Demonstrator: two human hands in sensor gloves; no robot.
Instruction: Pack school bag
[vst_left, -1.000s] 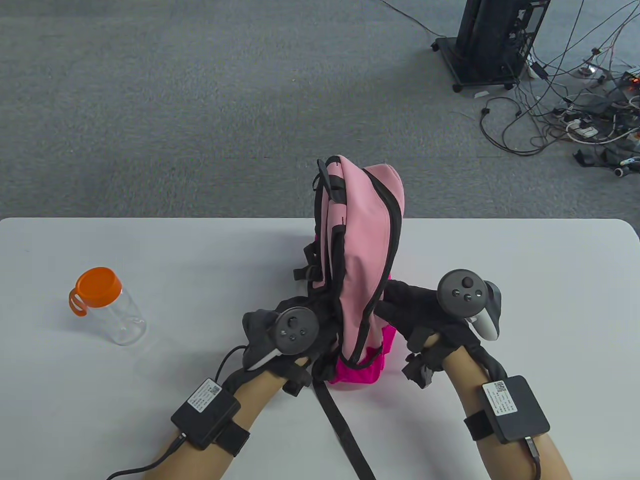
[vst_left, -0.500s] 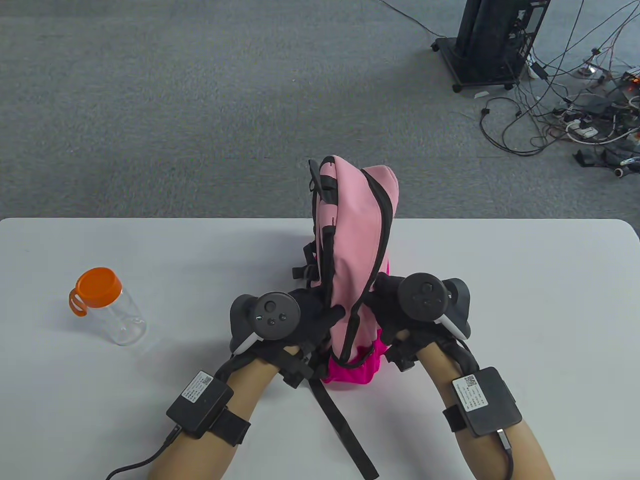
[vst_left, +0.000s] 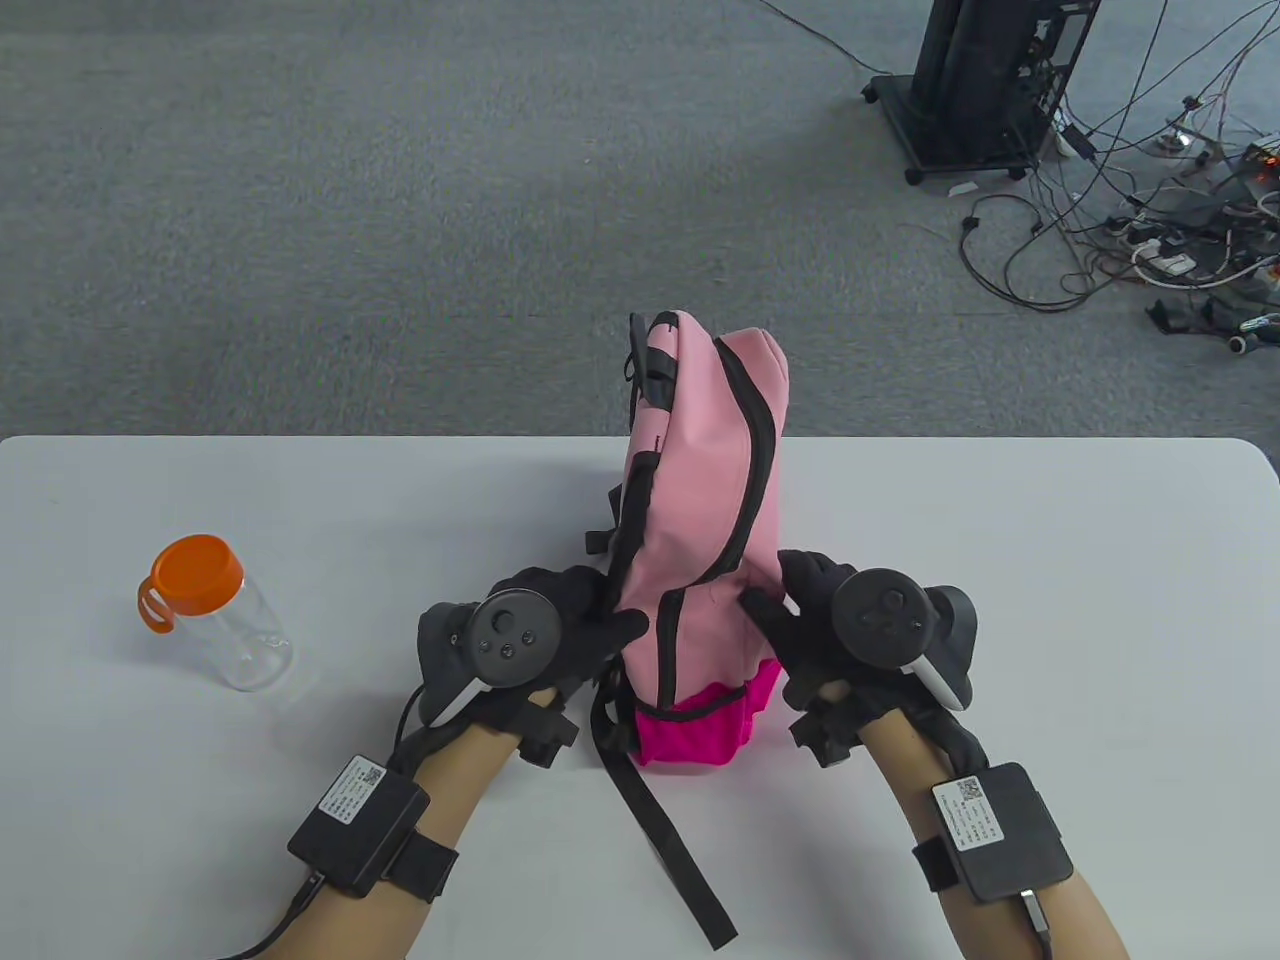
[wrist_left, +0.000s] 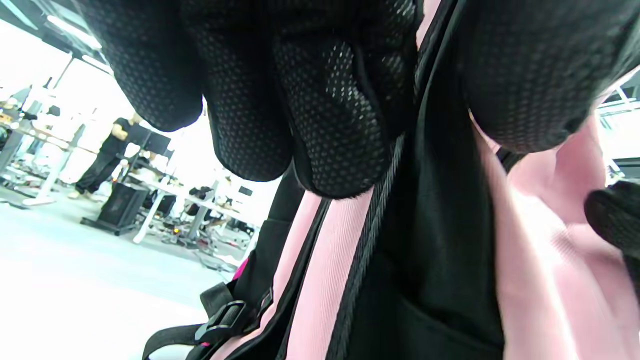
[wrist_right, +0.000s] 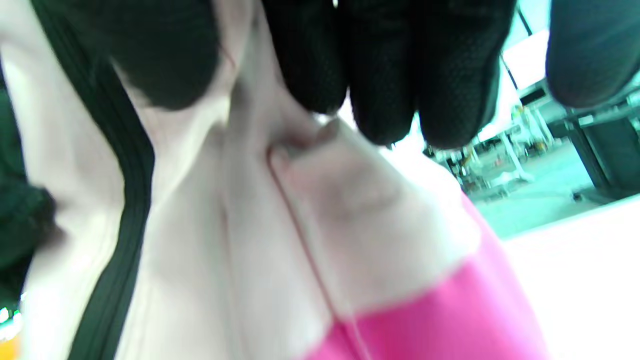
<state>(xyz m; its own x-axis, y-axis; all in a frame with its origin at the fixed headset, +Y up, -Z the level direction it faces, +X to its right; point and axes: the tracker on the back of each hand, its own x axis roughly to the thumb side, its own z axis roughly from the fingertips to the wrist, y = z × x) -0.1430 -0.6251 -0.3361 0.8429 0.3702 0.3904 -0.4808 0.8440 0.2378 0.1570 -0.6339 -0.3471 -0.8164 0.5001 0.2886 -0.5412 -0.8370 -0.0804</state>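
Table view: pink backpack (vst_left: 700, 520) stands upright near the middle of the white table (vst_left: 1050, 560), hot-pink lower pocket (vst_left: 700, 725) facing my edge, top leaning toward 12 o'clock. I've got my left hand (vst_left: 540, 640) on its 9 o'clock flank and my right hand (vst_left: 850, 640) on its 3 o'clock flank, so the bag is bracketed between them.

Left wrist view shows my left fingers (wrist_left: 320, 110) curled over the black zipper edging with the thumb on the pink panel opposite, so that hand pinches the backpack. Right wrist view is blurred, but my right fingers (wrist_right: 380, 75) and thumb bunch a fold of pink fabric between them, so it grips too.

Black zipper line (vst_left: 745, 470) runs up the front; I can't tell from any view whether the main compartment is open. One black strap (vst_left: 665, 850) trails from the bag's base toward 6 o'clock, ending short of the table edge.

Progress, my read: early. The clear bottle with the orange lid (vst_left: 215, 615) sits well apart at 9 o'clock, untouched and outside the bag. No other item to pack is on the table. The bag is standing and held; that looks like setup only. Left to do: open the zipper if it's shut, get the bottle in, close up. Nothing visibly packed, though the interior is hidden.
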